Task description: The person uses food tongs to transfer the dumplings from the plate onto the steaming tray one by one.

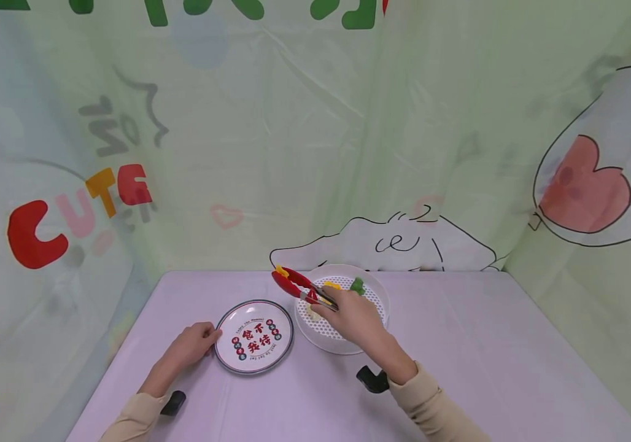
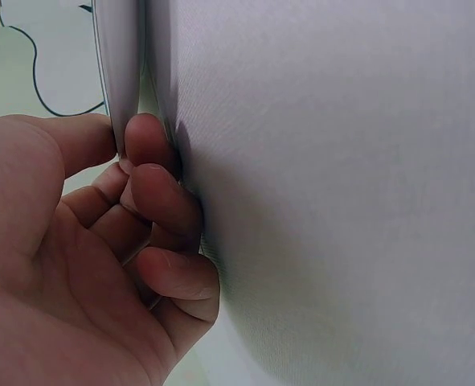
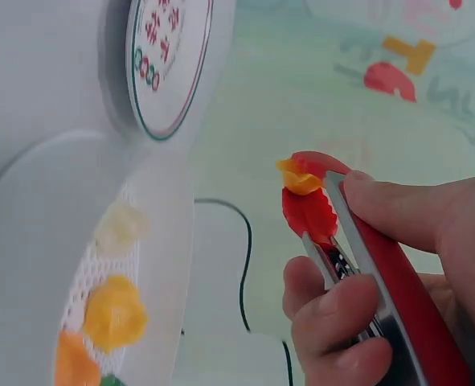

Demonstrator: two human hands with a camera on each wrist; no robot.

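Note:
In the head view my left hand (image 1: 194, 342) pinches the left rim of a white plate (image 1: 253, 359) with red lettering and a dark border. The left wrist view shows its thumb (image 2: 88, 141) on one side of the rim, fingers curled on the other. My right hand (image 1: 356, 319) grips red-and-metal tongs (image 1: 299, 286) by the handles. Between the red tips of the tongs is a small yellow dumpling-shaped piece (image 3: 299, 178). The tongs reach left over a round white strainer tray (image 1: 323, 344), which holds more yellow pieces (image 3: 116, 312), a pale piece (image 3: 120, 227) and a green piece (image 1: 357, 285).
Both plate and strainer tray stand on a table with a pale lilac cloth (image 1: 459, 350), side by side. Behind the table hangs a printed pale green curtain (image 1: 271, 153), which also closes in both sides. A black camera mount (image 1: 372, 379) sits below my right wrist.

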